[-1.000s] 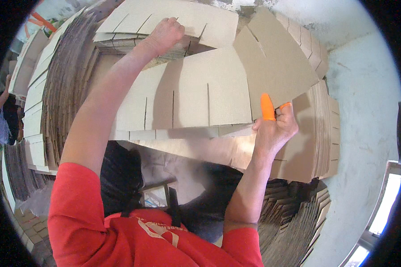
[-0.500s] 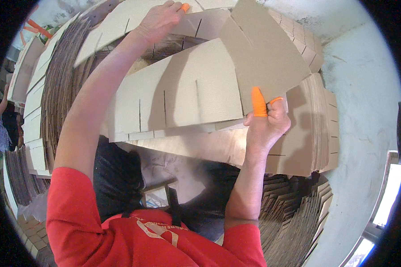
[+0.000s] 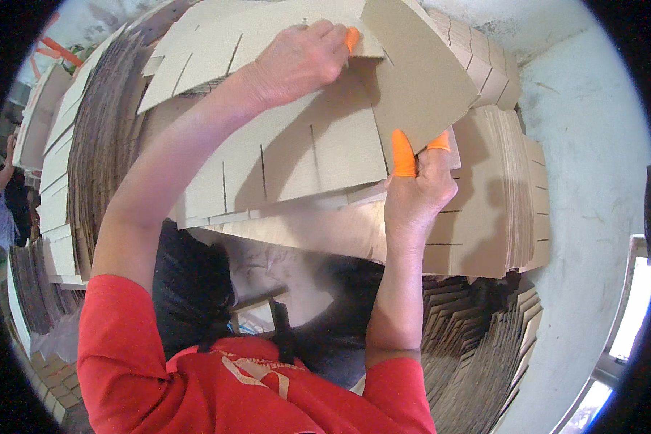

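Note:
My left hand [image 3: 300,64], with an orange finger cot on one fingertip, pinches the right end of a pale slotted cardboard strip [image 3: 206,61]. That strip hangs over another slotted cardboard piece [image 3: 318,163], which lies at a slant in front of me. My right hand [image 3: 421,189] is closed on the lower edge of a plain brown cardboard sheet [image 3: 423,83], its orange-covered thumb on top. The brown sheet stands tilted across the right end of the lower piece. The right fingertips behind the cardboard are partly hidden.
Stacked slotted cardboard [image 3: 484,195] stands right of my right hand, with more cardboard bundles [image 3: 470,347] below it. A tall stack [image 3: 108,137] rises on the left. A pale wall [image 3: 579,173] borders the right side. Another person's arm [image 3: 6,173] shows at the far left.
My left hand has moved right and slightly nearer, bringing the slotted strip over the lower piece toward the brown sheet. My right hand and the brown sheet have shifted slightly left.

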Demonstrator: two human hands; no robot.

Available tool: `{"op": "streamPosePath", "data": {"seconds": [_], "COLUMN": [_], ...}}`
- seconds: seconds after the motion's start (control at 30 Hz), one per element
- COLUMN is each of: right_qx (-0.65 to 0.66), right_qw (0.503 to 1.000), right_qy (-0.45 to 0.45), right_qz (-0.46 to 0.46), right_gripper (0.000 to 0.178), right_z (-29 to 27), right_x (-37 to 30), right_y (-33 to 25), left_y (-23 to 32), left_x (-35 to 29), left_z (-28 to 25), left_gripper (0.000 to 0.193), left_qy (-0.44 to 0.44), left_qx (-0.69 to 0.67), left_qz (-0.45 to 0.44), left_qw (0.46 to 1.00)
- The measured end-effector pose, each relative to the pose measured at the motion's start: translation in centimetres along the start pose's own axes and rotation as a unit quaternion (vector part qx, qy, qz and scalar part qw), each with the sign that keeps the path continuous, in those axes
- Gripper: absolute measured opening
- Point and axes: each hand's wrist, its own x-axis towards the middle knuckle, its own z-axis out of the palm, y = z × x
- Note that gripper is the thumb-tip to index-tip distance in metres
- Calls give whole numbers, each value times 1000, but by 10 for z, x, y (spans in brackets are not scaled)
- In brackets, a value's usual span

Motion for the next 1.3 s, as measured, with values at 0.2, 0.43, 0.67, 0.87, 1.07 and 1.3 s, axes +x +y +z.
{"op": "streamPosePath", "data": {"seconds": [0.2, 0.43, 0.67, 0.87, 1.07, 1.3], "right_qx": [-120, -159, -300, -332, -369, -197], "right_qw": [988, 977, 947, 919, 867, 933], "right_qy": [25, -28, -62, -95, -327, -243], "right_qz": [-98, -139, -102, -191, -64, -177], "right_gripper": [82, 89, 86, 59, 36, 42], "right_z": [0, -7, -25, -20, -14, 68], "right_x": [-3, -11, 5, 41, 121, 110], "right_y": [-6, -30, -65, -94, -37, 26], "left_y": [45, 65, 85, 89, 41, 16], "left_x": [-7, -65, -200, -245, -208, -246], "left_z": [-53, -102, -126, -97, -128, -121], "left_gripper": [49, 76, 81, 77, 25, 37], "left_qy": [75, 43, -181, -138, -182, -154], "left_qx": [-98, -241, -333, -287, -273, -144], "left_qz": [64, -55, -188, -250, -203, -255], "left_qw": [990, 968, 906, 914, 923, 944]}}
